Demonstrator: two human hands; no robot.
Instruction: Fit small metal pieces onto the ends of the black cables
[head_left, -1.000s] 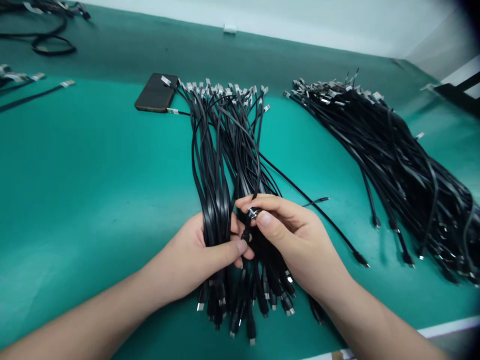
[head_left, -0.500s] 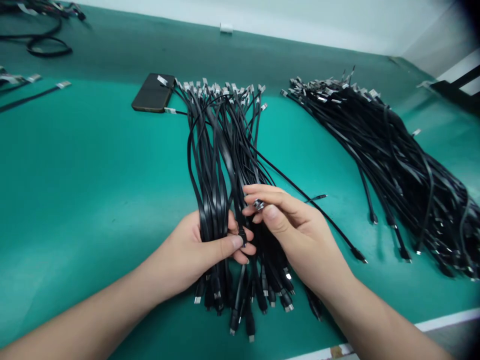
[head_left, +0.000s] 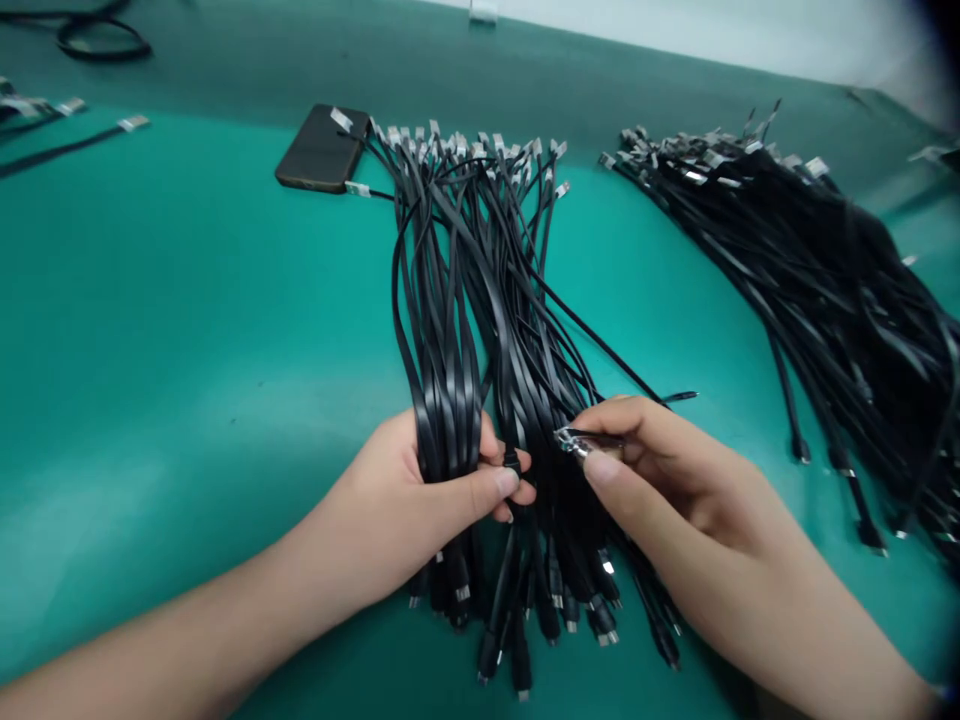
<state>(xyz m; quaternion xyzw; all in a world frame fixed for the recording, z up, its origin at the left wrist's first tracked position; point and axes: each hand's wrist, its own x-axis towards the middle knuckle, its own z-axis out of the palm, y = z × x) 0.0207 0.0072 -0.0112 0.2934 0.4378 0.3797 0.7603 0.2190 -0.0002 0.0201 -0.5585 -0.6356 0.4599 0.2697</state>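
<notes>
My left hand (head_left: 442, 500) is closed around a bunch of flat black USB cables (head_left: 450, 390). Between its thumb and fingertips it pinches one cable's black connector end (head_left: 511, 460). To the right, my right hand (head_left: 675, 490) grips small shiny metal nail clippers (head_left: 589, 442) between thumb and fingers, their jaw end pointing left toward the pinched connector but apart from it. Below both hands hang several black connectors with metal tips (head_left: 521, 670). The cables' far ends carry silver USB plugs (head_left: 457, 148).
A dark phone (head_left: 322, 150) lies by the far plugs, one plug resting on it. On the right lies a large pile of black cables (head_left: 810, 270). More cables (head_left: 67, 145) lie at the left on the green mat (head_left: 187, 300).
My right hand has moved right, away from my left hand, and the nail clippers show more fully. My left hand keeps its hold. The view has shifted slightly.
</notes>
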